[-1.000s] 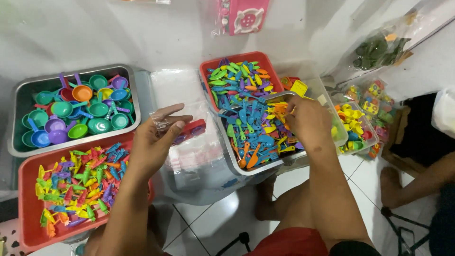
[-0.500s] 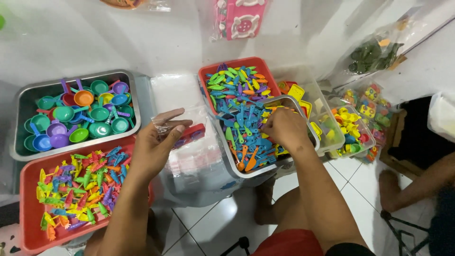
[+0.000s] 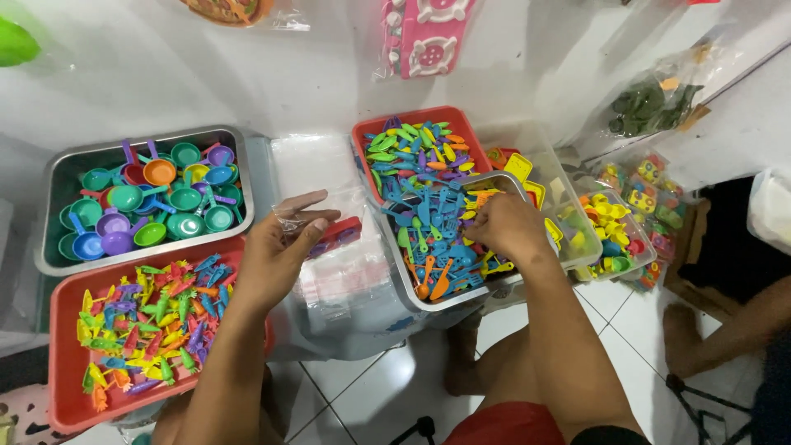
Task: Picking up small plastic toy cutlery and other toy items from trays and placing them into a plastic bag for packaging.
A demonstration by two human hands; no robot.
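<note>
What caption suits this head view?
Left hand holds a clear bag; right hand digs in a metal tray of toy utensils.

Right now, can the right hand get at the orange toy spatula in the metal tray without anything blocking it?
Probably yes. The right hand is already down in the metal tray, and the orange toy spatula lies uncovered on top of the pile, just beside it.
</note>
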